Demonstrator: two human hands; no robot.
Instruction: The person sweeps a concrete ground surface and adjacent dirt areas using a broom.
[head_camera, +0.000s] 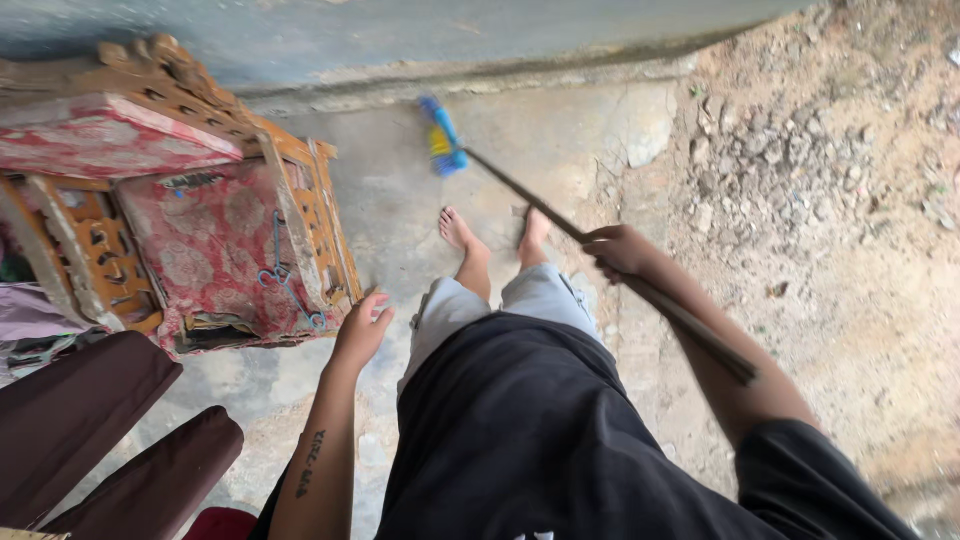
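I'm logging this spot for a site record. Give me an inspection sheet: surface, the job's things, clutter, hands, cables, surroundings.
Surface: cracked grey concrete floor, dusty, meeting a strip of loose dirt and stones on one side.
Job's things: long dark-handled broom with blue and yellow bristles, head down near the wall.
Clutter: carved orange wooden chair with red patterned cushions, tipped over; dark maroon cushions.
Hands: right hand closed around the broom handle; left hand open, beside the chair's edge.
Cables: blue cord hanging over the chair cushion.
Surroundings: grey-blue wall; bare feet on the floor.
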